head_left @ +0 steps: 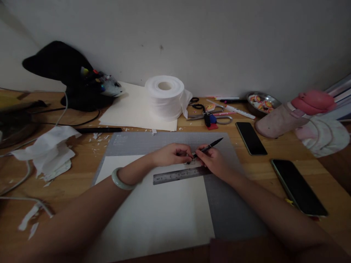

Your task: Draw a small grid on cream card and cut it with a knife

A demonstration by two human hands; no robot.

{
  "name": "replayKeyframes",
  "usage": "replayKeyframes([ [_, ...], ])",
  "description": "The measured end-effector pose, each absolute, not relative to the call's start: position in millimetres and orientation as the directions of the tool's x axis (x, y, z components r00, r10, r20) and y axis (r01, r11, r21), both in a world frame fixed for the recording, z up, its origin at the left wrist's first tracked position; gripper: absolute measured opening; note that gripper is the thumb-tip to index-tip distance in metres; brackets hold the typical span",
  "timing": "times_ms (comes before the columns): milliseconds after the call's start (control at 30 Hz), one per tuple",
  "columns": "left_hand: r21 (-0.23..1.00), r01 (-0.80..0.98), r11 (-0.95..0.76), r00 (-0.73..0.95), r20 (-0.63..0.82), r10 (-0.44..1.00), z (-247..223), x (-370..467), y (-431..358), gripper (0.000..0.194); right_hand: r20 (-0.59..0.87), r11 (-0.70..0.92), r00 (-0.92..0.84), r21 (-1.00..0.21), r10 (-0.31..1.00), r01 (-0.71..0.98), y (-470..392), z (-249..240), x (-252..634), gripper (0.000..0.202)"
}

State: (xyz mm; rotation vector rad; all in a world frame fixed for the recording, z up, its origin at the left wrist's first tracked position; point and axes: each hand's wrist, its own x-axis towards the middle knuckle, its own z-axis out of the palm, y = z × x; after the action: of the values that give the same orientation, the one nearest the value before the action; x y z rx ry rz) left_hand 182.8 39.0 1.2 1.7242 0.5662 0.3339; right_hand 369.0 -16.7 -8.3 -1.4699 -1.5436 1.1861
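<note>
A large white sheet (164,215) lies on a grey mat (227,208). Across the upper part of the sheet rests a metal ruler (175,176), its right end passing beneath my right hand (215,162). That hand is closed around a black pen (210,145), whose dark tip points up and to the right. My left hand (175,154) has its fingers pinched together close to the right fingertips, above the ruler. Something small and dark shows between the two hands; I cannot make out what it is or which fingers grip it.
Behind the mat are a paper roll (164,98), scissors (225,119), pens and a metal bowl (263,104). Two phones (251,138) and a pink-lidded bottle (285,117) stand or lie right. Crumpled tissue (52,149), paper scraps and cables lie left.
</note>
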Motion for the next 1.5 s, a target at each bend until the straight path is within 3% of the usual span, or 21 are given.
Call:
replayKeyframes([
  [200, 0.976, 0.16, -0.148, 0.84, -0.055, 0.54, 2, 184, 38, 0.012, -0.059, 0.017, -0.155, -0.894, 0.986, 0.447, -16, -4, 369, 0.018],
  [767, 0.978, 0.172, -0.118, 0.835, -0.081, 0.544, -2, 183, 39, 0.015, -0.11, -0.045, -0.134, -0.907, 0.985, 0.419, -16, -6, 370, 0.02],
  [1000, 0.98, 0.138, -0.141, 0.849, -0.044, 0.526, 2, 183, 39, 0.009, -0.191, -0.162, -0.074, -0.943, 0.979, 0.291, -17, -5, 369, 0.026],
  [1133, 0.981, 0.125, -0.148, 0.853, -0.03, 0.521, 3, 184, 38, 0.006, -0.164, -0.16, 0.002, -0.96, 0.986, 0.23, -13, 1, 367, 0.029],
  [1233, 0.98, 0.128, -0.152, 0.847, -0.029, 0.53, 1, 184, 38, 0.006, -0.12, -0.103, -0.029, -0.937, 0.992, 0.334, -5, 9, 366, 0.025],
  [1367, 0.98, 0.084, -0.179, 0.855, 0.021, 0.518, -2, 183, 38, 0.004, -0.056, 0.092, -0.235, -0.815, 0.97, 0.573, 15, 21, 362, 0.014],
  [1500, 0.961, 0.087, -0.263, 0.851, 0.065, 0.521, -3, 181, 39, 0.005, -0.174, 0.139, -0.383, -0.736, 0.907, 0.663, 39, 31, 353, 0.015],
])
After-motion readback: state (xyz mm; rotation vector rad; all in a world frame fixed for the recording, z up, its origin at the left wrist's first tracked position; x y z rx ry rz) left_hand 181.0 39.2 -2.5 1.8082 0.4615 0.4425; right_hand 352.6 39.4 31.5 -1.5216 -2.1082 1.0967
